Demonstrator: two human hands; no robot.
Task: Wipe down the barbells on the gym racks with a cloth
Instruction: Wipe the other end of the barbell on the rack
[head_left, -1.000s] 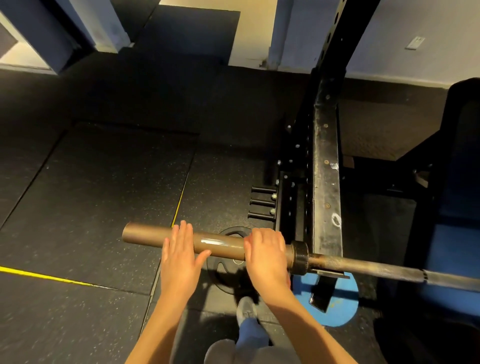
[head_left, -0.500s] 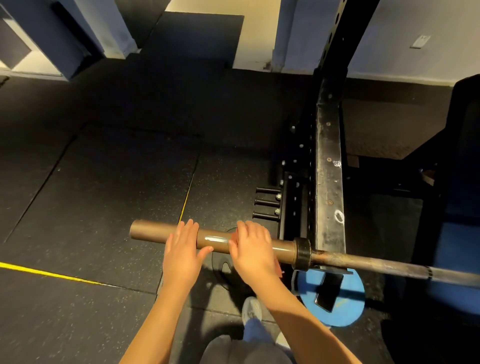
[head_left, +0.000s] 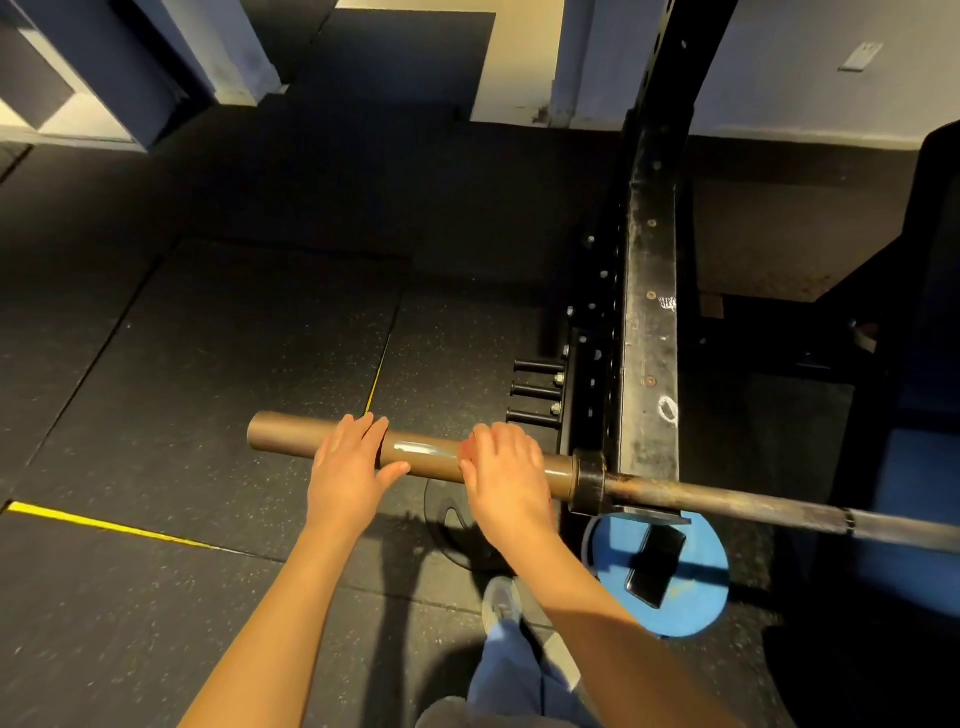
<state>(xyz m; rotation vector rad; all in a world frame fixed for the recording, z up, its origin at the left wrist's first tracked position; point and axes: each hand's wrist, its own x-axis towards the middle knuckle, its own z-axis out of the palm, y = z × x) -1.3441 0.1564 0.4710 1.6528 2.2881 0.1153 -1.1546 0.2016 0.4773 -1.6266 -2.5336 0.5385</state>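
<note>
Two bare hands on the barbell (head_left: 431, 460), both on its brown sleeve just outside the rack upright (head_left: 649, 312). Left hand (head_left: 348, 475) flat across it, fingers straight and pressed together, thumb out. Right hand (head_left: 506, 480) near the collar, fingers curled over the top. Phone (head_left: 655, 569) lying on a blue plate (head_left: 696, 608) down below.

Two hands (head_left: 345, 475) (head_left: 506, 480), one barbell (head_left: 426, 457), one rack (head_left: 649, 312), one phone (head_left: 655, 566)
</note>
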